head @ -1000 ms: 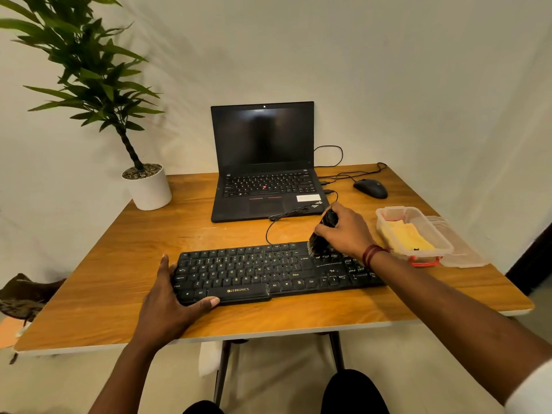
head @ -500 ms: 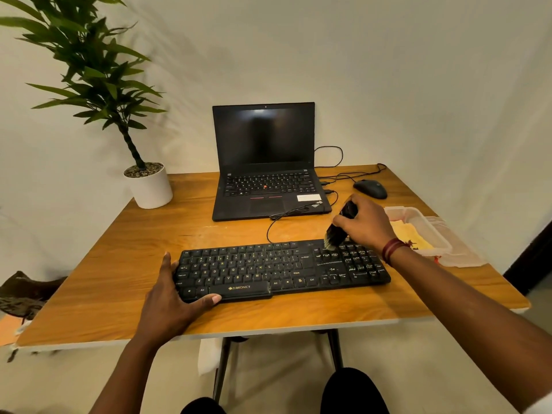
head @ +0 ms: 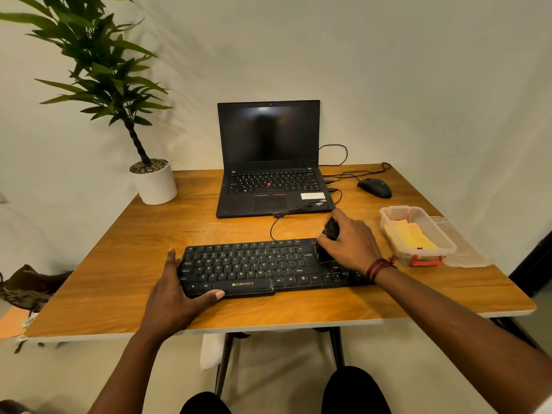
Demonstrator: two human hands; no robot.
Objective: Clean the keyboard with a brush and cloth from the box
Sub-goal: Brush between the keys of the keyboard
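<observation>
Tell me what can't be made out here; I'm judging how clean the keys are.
Head view only.
- Brush: mostly covered by the right hand; bristles blend into the black keys.
- Keyboard right end: under that hand and wrist.
- Dust on keys: too small to see.
- Cloth: partly hidden by the box wall.

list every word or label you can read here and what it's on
"ZEBRONICS": on the keyboard, near its front edge.
"Alt", "Ctrl" and letters such as "Z X C V B N M": keyboard keys.
Slanted logo on the laptop, right front corner: too blurred to read.
White sticker on the laptop: too blurred to read.
Laptop keys: too small to read.
</observation>
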